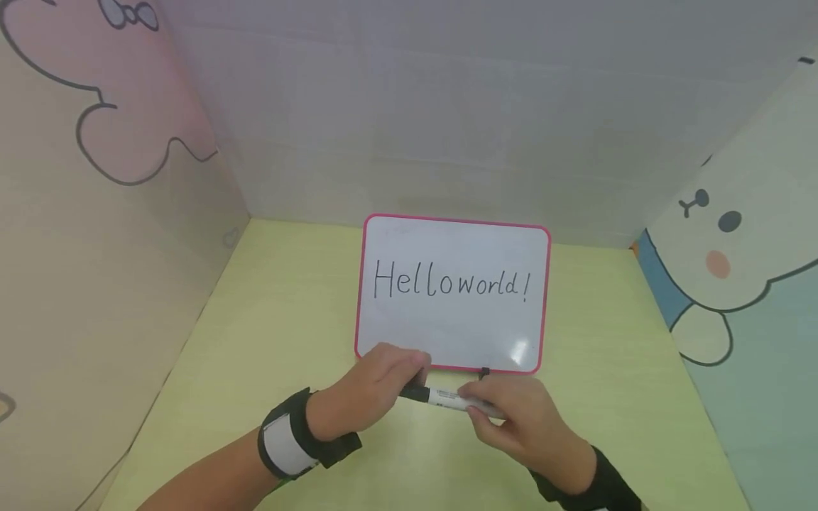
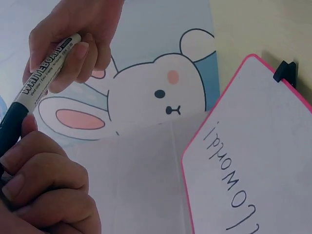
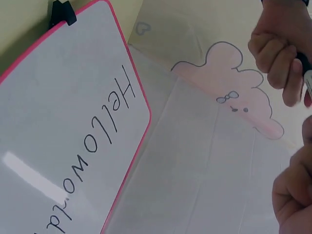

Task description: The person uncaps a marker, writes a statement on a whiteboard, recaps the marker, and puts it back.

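Observation:
Between both hands lies a whiteboard marker with a white barrel and a dark cap. My left hand grips the dark capped end; in the left wrist view its fingers curl round it. The white barrel is pinched by my right hand, thumb and fingers at its far end. Just beyond the hands stands a small whiteboard with a pink frame, "Helloworld!" written on it in black. Whether the cap is fully seated is hidden by the left fingers.
A black clip-like foot sits at the board's lower edge. The table is pale yellow-green. A plain wall closes the back, and side panels with cartoon drawings flank the table.

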A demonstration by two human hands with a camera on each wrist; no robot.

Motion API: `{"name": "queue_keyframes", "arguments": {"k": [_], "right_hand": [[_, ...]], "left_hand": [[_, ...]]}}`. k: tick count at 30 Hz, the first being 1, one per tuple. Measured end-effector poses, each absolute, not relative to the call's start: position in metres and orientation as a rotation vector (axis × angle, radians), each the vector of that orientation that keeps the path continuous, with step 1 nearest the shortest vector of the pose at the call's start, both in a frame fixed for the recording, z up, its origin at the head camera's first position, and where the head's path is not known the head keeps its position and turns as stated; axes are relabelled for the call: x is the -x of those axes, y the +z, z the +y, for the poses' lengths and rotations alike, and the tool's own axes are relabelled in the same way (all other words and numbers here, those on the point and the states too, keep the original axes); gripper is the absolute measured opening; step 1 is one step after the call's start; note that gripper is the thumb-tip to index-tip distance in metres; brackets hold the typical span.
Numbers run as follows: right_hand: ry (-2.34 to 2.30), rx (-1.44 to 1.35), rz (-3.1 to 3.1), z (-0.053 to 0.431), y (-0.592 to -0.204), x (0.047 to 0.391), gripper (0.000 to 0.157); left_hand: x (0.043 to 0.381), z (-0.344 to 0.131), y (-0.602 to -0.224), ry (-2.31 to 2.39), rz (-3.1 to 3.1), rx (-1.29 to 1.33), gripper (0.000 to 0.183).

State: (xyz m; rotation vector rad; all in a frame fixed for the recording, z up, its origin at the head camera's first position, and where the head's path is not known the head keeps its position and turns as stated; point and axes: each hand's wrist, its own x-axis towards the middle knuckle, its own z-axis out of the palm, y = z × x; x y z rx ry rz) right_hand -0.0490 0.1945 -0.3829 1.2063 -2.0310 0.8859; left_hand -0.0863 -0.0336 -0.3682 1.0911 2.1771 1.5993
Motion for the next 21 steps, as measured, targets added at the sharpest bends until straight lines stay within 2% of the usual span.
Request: {"name": "queue_keyframes", "arguments": {"k": [11, 21], "right_hand": [[0.914, -1.369, -1.702, 0.183, -0.357, 0.055, 0.03], [0.958, -1.407, -1.675, 0.178, -0.357, 0.052, 0.028]], "left_hand": [[0.076, -0.037, -0.359, 1.428, 2.305, -1.335, 0.037], [0.072, -0.036, -0.361, 1.369, 2.446, -1.446, 0.038]]}}
